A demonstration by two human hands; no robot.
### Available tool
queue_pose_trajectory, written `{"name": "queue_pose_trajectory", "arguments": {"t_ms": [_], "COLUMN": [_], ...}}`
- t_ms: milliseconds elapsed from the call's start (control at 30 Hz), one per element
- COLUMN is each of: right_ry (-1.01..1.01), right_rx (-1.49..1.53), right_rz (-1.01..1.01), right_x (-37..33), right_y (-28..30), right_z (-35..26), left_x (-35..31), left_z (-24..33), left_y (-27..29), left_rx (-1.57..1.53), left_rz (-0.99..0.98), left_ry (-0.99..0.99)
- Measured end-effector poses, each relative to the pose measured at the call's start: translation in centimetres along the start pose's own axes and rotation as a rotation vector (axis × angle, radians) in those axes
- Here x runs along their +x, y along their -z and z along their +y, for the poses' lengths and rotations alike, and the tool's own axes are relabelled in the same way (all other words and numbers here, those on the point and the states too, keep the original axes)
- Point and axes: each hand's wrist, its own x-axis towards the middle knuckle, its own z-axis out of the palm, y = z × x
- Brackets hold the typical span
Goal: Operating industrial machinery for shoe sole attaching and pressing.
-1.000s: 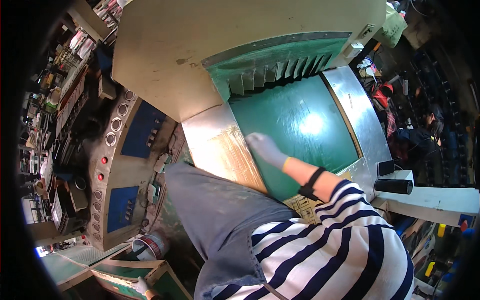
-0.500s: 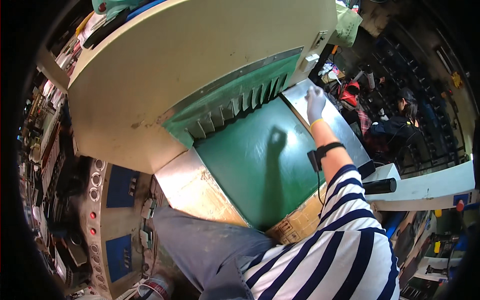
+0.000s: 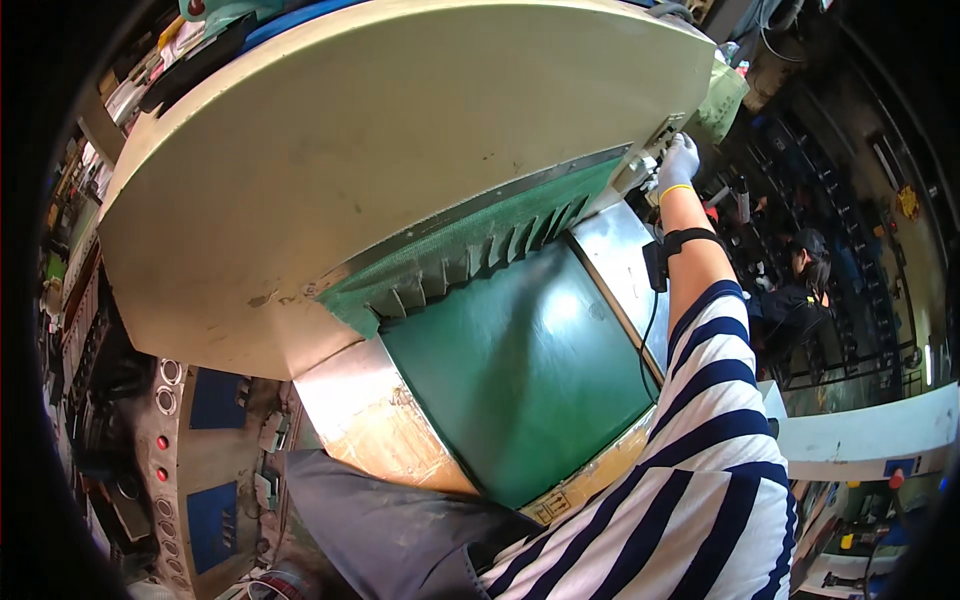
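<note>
My right hand, in a pale glove with a yellow band at the wrist, is raised to the right end of the beige machine cover. Its fingers are curled together at a small metal fitting on that end, and what they grip is hidden. Just below the hand sits a small white box on the cover. Under the cover, a fringe of green strips hangs over a smooth green conveyor belt. Nothing of my left hand shows.
Metal side plates flank the belt, with brown cardboard at its near left. A control panel with red buttons stands at lower left. Another person is at the right, beside dark racks. A white beam juts in below.
My right hand has moved up from over the metal side plate to the fitting on the cover's right end. The view has shifted, and the hand's shadow on the belt has changed.
</note>
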Motion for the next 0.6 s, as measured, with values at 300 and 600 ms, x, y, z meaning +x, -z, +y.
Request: {"name": "queue_pose_trajectory", "arguments": {"t_ms": [300,600], "right_ry": [0.006,-0.072], "right_rx": [0.084,0.204], "right_rz": [-0.026,-0.082], "right_x": [0.4,0.5], "right_y": [-0.6,-0.2], "right_z": [-1.0,-1.7], "left_x": [-0.4,0.3], "left_z": [-0.2,-3.3], "left_y": [-0.5,0.0], "left_rx": [0.007,0.032], "left_rz": [-0.017,-0.016], "left_ry": [0.01,0.03]}}
